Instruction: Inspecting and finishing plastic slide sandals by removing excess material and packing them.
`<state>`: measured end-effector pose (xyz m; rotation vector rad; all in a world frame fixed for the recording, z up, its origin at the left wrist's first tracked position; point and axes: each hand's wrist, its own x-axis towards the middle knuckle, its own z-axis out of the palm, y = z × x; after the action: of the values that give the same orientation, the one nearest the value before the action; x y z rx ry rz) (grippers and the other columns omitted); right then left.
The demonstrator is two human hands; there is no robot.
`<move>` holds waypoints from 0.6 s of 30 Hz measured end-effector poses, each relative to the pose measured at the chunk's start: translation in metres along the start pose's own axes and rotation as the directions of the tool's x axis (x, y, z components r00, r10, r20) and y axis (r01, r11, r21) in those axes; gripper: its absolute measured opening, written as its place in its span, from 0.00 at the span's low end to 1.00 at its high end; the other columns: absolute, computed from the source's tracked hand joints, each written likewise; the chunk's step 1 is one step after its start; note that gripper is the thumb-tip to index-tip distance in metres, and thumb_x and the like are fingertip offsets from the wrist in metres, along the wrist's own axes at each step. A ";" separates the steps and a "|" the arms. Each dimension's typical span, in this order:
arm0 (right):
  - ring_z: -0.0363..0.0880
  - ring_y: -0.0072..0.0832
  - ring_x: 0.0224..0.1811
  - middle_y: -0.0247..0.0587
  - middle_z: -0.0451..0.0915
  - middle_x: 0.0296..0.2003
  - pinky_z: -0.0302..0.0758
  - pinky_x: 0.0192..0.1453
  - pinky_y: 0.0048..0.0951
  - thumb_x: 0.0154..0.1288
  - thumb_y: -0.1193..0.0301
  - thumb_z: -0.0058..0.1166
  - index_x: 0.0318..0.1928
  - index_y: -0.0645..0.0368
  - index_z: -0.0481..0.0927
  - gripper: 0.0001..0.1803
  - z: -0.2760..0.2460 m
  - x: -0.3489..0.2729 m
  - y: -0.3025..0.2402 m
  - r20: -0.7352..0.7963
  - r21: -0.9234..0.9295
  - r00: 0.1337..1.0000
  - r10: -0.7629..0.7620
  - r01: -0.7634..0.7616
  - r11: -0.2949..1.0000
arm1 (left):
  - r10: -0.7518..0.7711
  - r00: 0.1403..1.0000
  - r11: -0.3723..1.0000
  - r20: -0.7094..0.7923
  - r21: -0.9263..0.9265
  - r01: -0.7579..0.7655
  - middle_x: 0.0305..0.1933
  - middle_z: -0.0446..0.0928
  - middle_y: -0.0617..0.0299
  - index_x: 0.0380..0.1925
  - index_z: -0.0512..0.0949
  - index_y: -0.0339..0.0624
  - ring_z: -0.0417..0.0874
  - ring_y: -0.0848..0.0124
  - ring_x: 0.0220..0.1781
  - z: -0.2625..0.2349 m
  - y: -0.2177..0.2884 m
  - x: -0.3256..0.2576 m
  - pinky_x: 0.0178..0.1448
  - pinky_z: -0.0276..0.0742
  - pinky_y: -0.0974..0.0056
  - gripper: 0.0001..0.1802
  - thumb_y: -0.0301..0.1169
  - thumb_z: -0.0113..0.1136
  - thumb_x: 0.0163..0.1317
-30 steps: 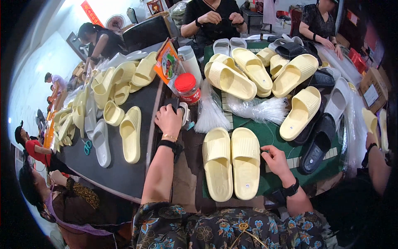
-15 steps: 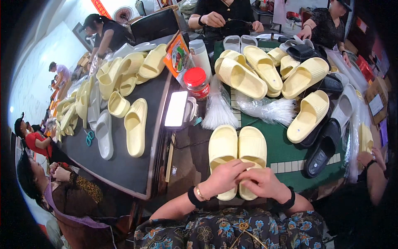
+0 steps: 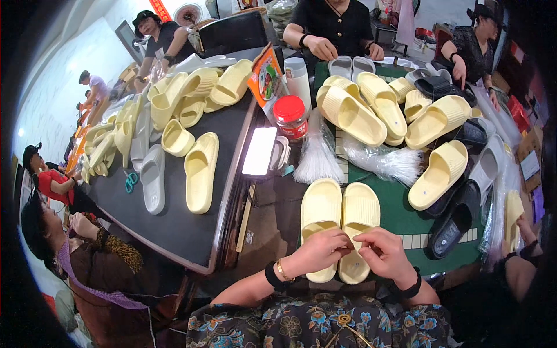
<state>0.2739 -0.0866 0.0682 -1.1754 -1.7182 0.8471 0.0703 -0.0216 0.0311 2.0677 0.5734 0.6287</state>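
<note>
A pair of pale yellow slides lies side by side before me, the left slide (image 3: 321,200) and the right slide (image 3: 361,209) with their ribbed straps away from me. My left hand (image 3: 322,249) is over the left slide's opening, fingers curled together in a pinch. Facing it over the right slide is my right hand (image 3: 384,250), its thumb and fingers bent inward. The fingertips are close to each other but apart. Anything thin between them is too small to make out. Beyond the slides lie two bundles of thin white plastic strands, one bundle (image 3: 319,156) left of the other bundle (image 3: 386,161).
More yellow slides (image 3: 354,113) are heaped on the green table, with black slides (image 3: 455,220) at right. A red-lidded jar (image 3: 290,116) and a lit phone (image 3: 259,151) stand left. On the dark table (image 3: 168,232) lie slides and teal scissors (image 3: 130,182). Several co-workers sit around.
My hands have separated slightly, the right moving a little to the right. The whole view has shifted, so the tables appear further right. A co-worker at the upper left has raised their head.
</note>
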 end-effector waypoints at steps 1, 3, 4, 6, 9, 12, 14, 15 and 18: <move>0.74 0.22 0.22 0.37 0.78 0.28 0.70 0.24 0.23 0.57 0.77 0.59 0.46 0.59 0.83 0.14 -0.001 0.000 0.000 0.001 -0.009 1.000 0.004 -0.004 1.000 | -0.006 1.000 1.000 0.020 0.009 0.006 0.37 0.78 0.56 0.36 0.80 0.37 0.80 0.57 0.40 0.000 -0.001 -0.001 0.45 0.78 0.58 0.07 0.26 0.63 0.57; 0.74 0.22 0.22 0.37 0.78 0.28 0.70 0.24 0.22 0.57 0.77 0.59 0.45 0.59 0.83 0.14 0.000 0.001 -0.001 0.006 -0.018 1.000 0.008 -0.007 1.000 | 0.007 1.000 1.000 0.017 0.021 -0.007 0.37 0.78 0.56 0.35 0.80 0.37 0.80 0.57 0.41 0.001 -0.002 -0.001 0.46 0.77 0.58 0.07 0.27 0.63 0.57; 0.74 0.22 0.22 0.37 0.78 0.28 0.70 0.24 0.22 0.57 0.77 0.58 0.45 0.59 0.83 0.14 0.000 0.002 -0.002 0.000 -0.012 1.000 0.001 -0.001 1.000 | 0.020 1.000 0.999 0.018 0.031 -0.020 0.37 0.78 0.56 0.35 0.80 0.38 0.80 0.57 0.41 0.001 -0.002 -0.002 0.46 0.77 0.57 0.07 0.27 0.63 0.58; 0.74 0.21 0.22 0.37 0.78 0.28 0.69 0.24 0.22 0.57 0.77 0.58 0.45 0.59 0.83 0.13 0.001 0.003 -0.002 -0.005 -0.010 1.000 -0.007 0.007 1.000 | -0.014 0.999 1.000 0.040 0.028 0.013 0.38 0.78 0.55 0.35 0.80 0.37 0.80 0.57 0.41 0.002 0.000 -0.002 0.47 0.77 0.58 0.07 0.26 0.64 0.58; 0.73 0.21 0.21 0.37 0.78 0.28 0.70 0.24 0.22 0.58 0.76 0.59 0.45 0.59 0.83 0.13 0.000 0.003 -0.003 0.004 -0.014 1.000 0.001 -0.001 1.000 | -0.027 0.998 0.999 0.057 0.047 0.025 0.37 0.78 0.54 0.35 0.79 0.36 0.80 0.58 0.40 0.000 0.002 -0.001 0.46 0.78 0.59 0.07 0.26 0.64 0.58; 0.74 0.22 0.22 0.37 0.78 0.28 0.71 0.25 0.23 0.60 0.76 0.58 0.46 0.59 0.82 0.13 -0.001 0.001 0.001 0.013 -0.041 0.998 0.062 -0.061 0.997 | -0.051 0.999 0.998 -0.002 0.044 0.051 0.34 0.78 0.55 0.35 0.79 0.37 0.81 0.58 0.35 -0.011 0.006 -0.002 0.41 0.78 0.60 0.06 0.25 0.64 0.58; 0.74 0.23 0.23 0.38 0.78 0.29 0.73 0.27 0.25 0.61 0.74 0.59 0.47 0.60 0.82 0.13 -0.001 0.001 0.006 0.005 -0.063 0.992 0.129 -0.128 0.990 | -0.093 0.994 0.995 -0.054 0.014 0.094 0.32 0.78 0.55 0.34 0.78 0.37 0.81 0.59 0.33 -0.022 0.009 -0.004 0.39 0.79 0.60 0.06 0.25 0.64 0.58; 0.74 0.23 0.23 0.38 0.78 0.29 0.73 0.27 0.25 0.61 0.74 0.59 0.47 0.60 0.82 0.13 -0.001 0.001 0.009 -0.001 -0.068 0.994 0.111 -0.111 0.991 | -0.052 0.990 0.994 -0.132 0.083 0.064 0.31 0.78 0.55 0.34 0.78 0.37 0.81 0.59 0.31 -0.028 0.010 -0.004 0.37 0.79 0.60 0.05 0.25 0.64 0.58; 0.75 0.24 0.23 0.39 0.78 0.27 0.74 0.29 0.27 0.62 0.74 0.60 0.48 0.60 0.81 0.14 -0.003 0.002 0.014 0.038 -0.176 0.998 0.048 -0.040 0.984 | -0.020 0.976 0.973 -0.217 0.221 0.069 0.31 0.79 0.56 0.33 0.78 0.38 0.82 0.59 0.31 -0.047 0.016 -0.007 0.35 0.78 0.60 0.05 0.24 0.64 0.57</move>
<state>0.2811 -0.0797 0.0576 -1.3247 -1.8366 0.7642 0.0383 -0.0052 0.0664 2.2067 0.8478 0.7961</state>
